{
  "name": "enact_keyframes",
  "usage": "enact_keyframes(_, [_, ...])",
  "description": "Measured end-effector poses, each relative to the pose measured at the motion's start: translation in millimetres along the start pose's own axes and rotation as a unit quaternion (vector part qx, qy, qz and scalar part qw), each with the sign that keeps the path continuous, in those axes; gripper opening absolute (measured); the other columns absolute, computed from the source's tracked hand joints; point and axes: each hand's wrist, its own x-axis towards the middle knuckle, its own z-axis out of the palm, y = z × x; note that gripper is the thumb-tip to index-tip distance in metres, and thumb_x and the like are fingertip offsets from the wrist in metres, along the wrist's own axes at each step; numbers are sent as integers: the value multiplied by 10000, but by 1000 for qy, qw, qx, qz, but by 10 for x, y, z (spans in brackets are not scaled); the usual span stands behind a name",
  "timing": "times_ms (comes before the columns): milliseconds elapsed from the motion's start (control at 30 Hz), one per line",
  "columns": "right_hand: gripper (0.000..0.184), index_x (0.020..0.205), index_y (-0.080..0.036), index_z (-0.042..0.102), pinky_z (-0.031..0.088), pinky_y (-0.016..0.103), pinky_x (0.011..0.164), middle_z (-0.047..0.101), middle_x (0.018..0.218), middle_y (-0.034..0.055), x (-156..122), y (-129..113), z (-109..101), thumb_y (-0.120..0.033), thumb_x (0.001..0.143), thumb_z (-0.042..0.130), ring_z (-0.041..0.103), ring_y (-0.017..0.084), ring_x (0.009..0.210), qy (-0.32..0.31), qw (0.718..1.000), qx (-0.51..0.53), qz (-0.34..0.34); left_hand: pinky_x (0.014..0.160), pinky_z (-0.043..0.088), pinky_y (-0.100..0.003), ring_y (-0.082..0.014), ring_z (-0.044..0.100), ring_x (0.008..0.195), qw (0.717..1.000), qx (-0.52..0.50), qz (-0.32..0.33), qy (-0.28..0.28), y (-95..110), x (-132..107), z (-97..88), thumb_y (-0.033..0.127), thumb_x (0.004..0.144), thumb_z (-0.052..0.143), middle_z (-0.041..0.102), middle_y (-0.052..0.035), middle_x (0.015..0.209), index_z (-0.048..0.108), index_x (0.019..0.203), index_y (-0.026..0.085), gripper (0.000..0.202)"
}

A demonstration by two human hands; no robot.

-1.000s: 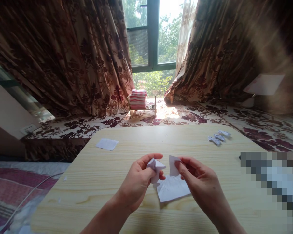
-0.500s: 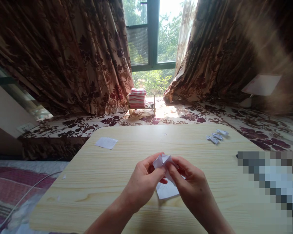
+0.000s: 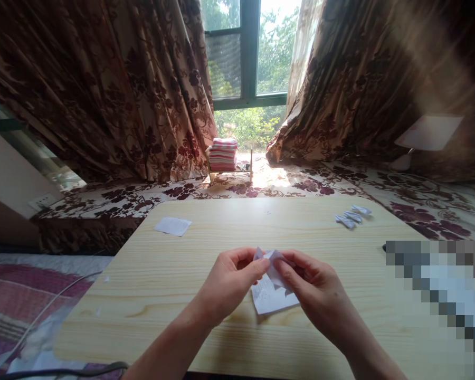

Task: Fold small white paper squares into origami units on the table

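Note:
Between my hands is a small folded piece of white paper [image 3: 276,269], held just above the table. My left hand [image 3: 235,277] pinches its left edge between thumb and fingers. On the other side, my right hand [image 3: 311,277] grips it with the thumb pressed on the near face. Below the hands a flat white sheet [image 3: 271,301] with faint writing lies on the wooden table [image 3: 174,295], partly covered by my right hand. Several small folded paper pieces [image 3: 352,215] rest at the table's far right.
Another paper sheet [image 3: 173,226] lies at the far left of the table. A pixelated dark-edged object [image 3: 439,295] occupies the right side. Behind the table, a small rack holds folded striped cloths [image 3: 222,154]; a lamp [image 3: 430,133] stands at the right. A cable [image 3: 59,295] runs along the left.
The folded paper has turned and opened out a little between my fingers. My left thumb has shifted up along it, and my hands are slightly farther apart. The view has tilted slightly.

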Motion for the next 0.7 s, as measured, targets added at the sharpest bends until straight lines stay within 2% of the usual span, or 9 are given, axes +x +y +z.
enact_keyframes(100, [313, 937, -152, 675, 390, 216, 498, 611, 651, -1, -5, -2, -15, -436, 833, 594, 492, 106, 570, -7, 1000, 6, 3, 640, 391, -239, -117, 487, 673, 1000, -5, 3, -17, -2, 6, -14, 288, 747, 644, 604, -15, 683, 719, 810, 124, 191])
enact_keyframes(200, [315, 928, -153, 661, 403, 209, 512, 573, 635, -19, -22, -2, -36, -447, 841, 584, 488, 98, 569, -3, 1000, 7, 2, 654, 401, -245, -125, 503, 679, 1000, -21, -19, -8, 2, 4, -34, 229, 708, 641, 639, -29, 699, 734, 821, 126, 179])
enact_keyframes(333, [319, 905, -153, 656, 365, 199, 465, 531, 608, -32, -45, -20, -59, -459, 837, 593, 439, 83, 526, -1, 1000, 10, 8, 644, 418, -253, -129, 497, 659, 997, -63, -43, 0, -7, -5, -63, 297, 729, 622, 609, -45, 653, 733, 708, 100, 227])
enact_keyframes(433, [311, 911, -156, 663, 326, 198, 448, 523, 604, -33, -42, -42, -62, -452, 841, 594, 403, 76, 518, -11, 999, 28, 12, 610, 418, -240, -121, 495, 645, 992, -109, -66, -2, -20, -5, -67, 327, 713, 666, 608, -45, 670, 740, 768, 99, 246])
enact_keyframes(567, [311, 911, -153, 671, 311, 201, 436, 519, 587, -33, -19, -47, -30, -447, 836, 600, 388, 75, 503, -5, 1000, 21, 6, 622, 419, -226, -126, 534, 679, 996, -81, -43, -11, -41, 13, -28, 355, 725, 693, 644, -43, 690, 740, 827, 116, 264])
enact_keyframes(700, [342, 916, -148, 668, 353, 208, 447, 558, 595, -20, 13, -38, -5, -464, 788, 644, 433, 84, 503, -25, 999, 22, 3, 580, 400, -232, -114, 530, 583, 996, -80, -26, 19, -89, 45, 10, 346, 679, 735, 642, -37, 616, 717, 697, 96, 251])
